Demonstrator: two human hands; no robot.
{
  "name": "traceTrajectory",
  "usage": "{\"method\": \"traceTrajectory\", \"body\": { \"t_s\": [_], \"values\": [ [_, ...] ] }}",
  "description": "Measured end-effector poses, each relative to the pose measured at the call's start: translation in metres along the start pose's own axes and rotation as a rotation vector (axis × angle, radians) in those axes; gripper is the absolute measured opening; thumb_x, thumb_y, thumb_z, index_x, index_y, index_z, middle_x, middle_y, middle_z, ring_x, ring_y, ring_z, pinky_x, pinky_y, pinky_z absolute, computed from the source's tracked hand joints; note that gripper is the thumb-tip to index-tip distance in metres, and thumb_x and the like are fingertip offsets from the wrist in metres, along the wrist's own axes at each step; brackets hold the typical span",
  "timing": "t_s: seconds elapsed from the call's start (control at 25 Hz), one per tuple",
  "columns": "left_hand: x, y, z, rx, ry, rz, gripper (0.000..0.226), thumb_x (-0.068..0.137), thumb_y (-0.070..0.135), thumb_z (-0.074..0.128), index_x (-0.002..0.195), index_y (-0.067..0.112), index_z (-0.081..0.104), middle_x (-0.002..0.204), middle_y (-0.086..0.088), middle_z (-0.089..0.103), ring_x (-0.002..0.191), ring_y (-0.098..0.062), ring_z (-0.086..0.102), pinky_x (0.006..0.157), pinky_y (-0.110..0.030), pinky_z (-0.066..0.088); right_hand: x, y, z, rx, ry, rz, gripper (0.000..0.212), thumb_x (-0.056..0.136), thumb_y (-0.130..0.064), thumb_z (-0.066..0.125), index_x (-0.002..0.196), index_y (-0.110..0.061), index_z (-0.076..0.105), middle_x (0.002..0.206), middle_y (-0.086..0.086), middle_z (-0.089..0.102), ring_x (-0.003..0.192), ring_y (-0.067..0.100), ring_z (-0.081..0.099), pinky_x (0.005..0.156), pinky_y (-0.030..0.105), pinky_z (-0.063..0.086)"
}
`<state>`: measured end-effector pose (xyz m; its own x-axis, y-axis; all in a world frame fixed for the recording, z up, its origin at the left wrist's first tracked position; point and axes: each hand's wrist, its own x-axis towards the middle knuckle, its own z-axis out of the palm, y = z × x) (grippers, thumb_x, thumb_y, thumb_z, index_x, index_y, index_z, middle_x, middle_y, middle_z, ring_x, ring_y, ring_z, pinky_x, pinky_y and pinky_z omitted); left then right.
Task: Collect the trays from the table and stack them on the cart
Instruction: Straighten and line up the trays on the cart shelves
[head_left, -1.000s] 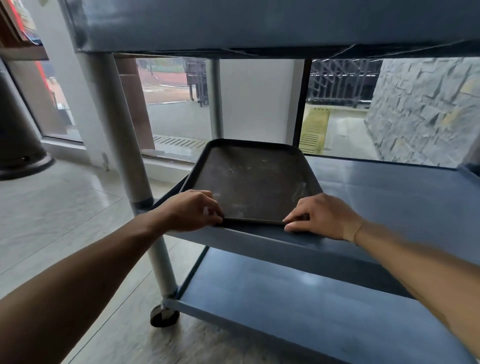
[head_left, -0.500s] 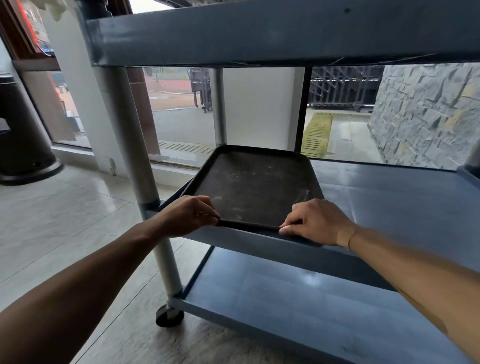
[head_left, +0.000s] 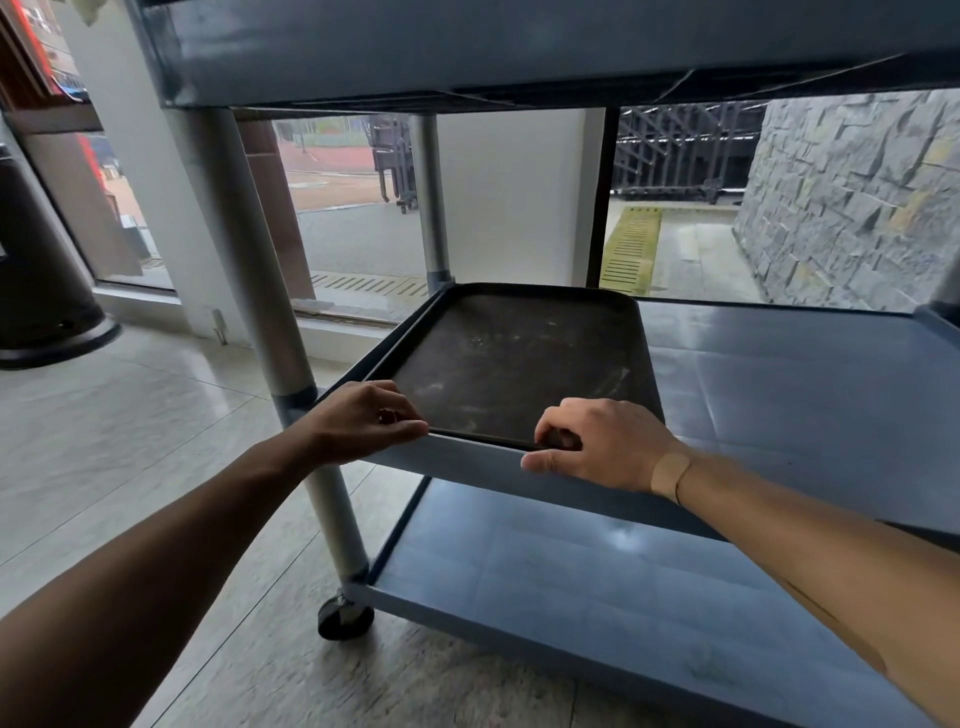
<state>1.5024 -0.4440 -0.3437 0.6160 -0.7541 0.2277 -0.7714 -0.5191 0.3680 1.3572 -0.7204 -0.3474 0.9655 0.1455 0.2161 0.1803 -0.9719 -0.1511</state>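
Dark, scuffed plastic forms the rectangular tray, which lies flat at the left end of the grey cart's smooth middle shelf. The left hand curls over the tray's near left corner; the right hand grips the near rim, fingers hooked, thumb along the shelf lip. A round metal post rises beside them.

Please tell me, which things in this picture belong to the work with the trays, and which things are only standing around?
Belonging to the job:
- dark rectangular plastic tray
- grey three-shelf cart with metal posts; the tray lies on its middle shelf
- left hand and right hand, both at the tray's near edge

Only standing around:
- black round-based bin on the floor, at left
- grey stone wall outside the window
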Motion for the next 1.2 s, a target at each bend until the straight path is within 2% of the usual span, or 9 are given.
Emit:
{"method": "traceTrajectory", "body": {
  "t_s": [0.12, 0.24, 0.32, 0.56, 0.76, 1.08, 1.2],
  "values": [
    [-0.009, -0.009, -0.004, 0.072, 0.008, 0.031, 0.039, 0.073, 0.063, 0.066, 0.093, 0.030, 0.073, 0.091, 0.014, 0.060, 0.083, -0.001, 0.060, 0.073, -0.024, 0.051, 0.006, -0.011, 0.006, -0.031, 0.030, -0.016, 0.047, 0.081, -0.073, 0.045, 0.098, -0.031, 0.061, 0.091, -0.013, 0.058, 0.081, 0.014, 0.058, 0.067, 0.027, 0.039],
    [-0.016, -0.019, -0.005, 0.160, 0.059, 0.048, 0.037, 0.072, 0.058, 0.071, 0.091, 0.026, 0.070, 0.091, 0.011, 0.059, 0.083, -0.006, 0.060, 0.072, -0.032, 0.053, 0.009, -0.027, 0.012, -0.004, 0.085, -0.019, 0.035, 0.087, -0.058, 0.052, 0.098, -0.027, 0.066, 0.098, -0.010, 0.062, 0.087, 0.016, 0.060, 0.073, 0.031, 0.046],
    [-0.018, -0.022, -0.003, 0.211, 0.108, 0.065, 0.034, 0.073, 0.056, 0.072, 0.087, 0.025, 0.069, 0.089, 0.011, 0.058, 0.083, -0.008, 0.060, 0.069, -0.035, 0.054, 0.011, -0.034, 0.015, -0.004, 0.115, -0.010, 0.034, 0.089, -0.054, 0.053, 0.097, -0.024, 0.067, 0.099, -0.008, 0.061, 0.087, 0.017, 0.060, 0.072, 0.030, 0.045],
    [-0.022, -0.028, 0.000, 0.374, 0.222, 0.196, 0.037, 0.079, 0.059, 0.064, 0.082, 0.023, 0.063, 0.083, 0.012, 0.055, 0.081, -0.014, 0.057, 0.058, -0.024, 0.039, 0.013, -0.044, 0.018, -0.044, 0.126, -0.009, 0.036, 0.089, -0.052, 0.055, 0.101, -0.020, 0.067, 0.100, -0.004, 0.060, 0.089, 0.020, 0.060, 0.073, 0.031, 0.046],
    [-0.026, -0.027, 0.004, 0.457, 0.252, 0.199, 0.047, 0.083, 0.064, 0.046, 0.083, 0.019, 0.061, 0.084, 0.005, 0.058, 0.081, -0.018, 0.057, 0.057, -0.028, 0.044, 0.012, -0.049, 0.016, -0.042, 0.116, -0.041, 0.034, 0.092, -0.046, 0.053, 0.101, -0.018, 0.068, 0.100, -0.003, 0.061, 0.091, 0.020, 0.059, 0.076, 0.034, 0.048],
    [-0.027, -0.027, 0.010, 0.477, 0.269, 0.187, 0.046, 0.085, 0.062, 0.048, 0.083, 0.017, 0.059, 0.085, 0.002, 0.057, 0.080, -0.020, 0.055, 0.060, -0.032, 0.047, 0.014, -0.044, 0.013, -0.072, 0.093, -0.086, 0.035, 0.091, -0.049, 0.053, 0.099, -0.020, 0.070, 0.097, -0.006, 0.061, 0.088, 0.019, 0.060, 0.075, 0.033, 0.048],
    [-0.029, -0.026, 0.009, 0.468, 0.288, 0.174, 0.046, 0.085, 0.063, 0.050, 0.083, 0.018, 0.061, 0.083, 0.002, 0.057, 0.078, -0.019, 0.053, 0.062, -0.031, 0.046, 0.019, -0.041, 0.006, -0.088, 0.051, -0.106, 0.035, 0.088, -0.053, 0.054, 0.098, -0.024, 0.071, 0.097, -0.007, 0.063, 0.087, 0.019, 0.061, 0.072, 0.028, 0.040]
  ]
}}
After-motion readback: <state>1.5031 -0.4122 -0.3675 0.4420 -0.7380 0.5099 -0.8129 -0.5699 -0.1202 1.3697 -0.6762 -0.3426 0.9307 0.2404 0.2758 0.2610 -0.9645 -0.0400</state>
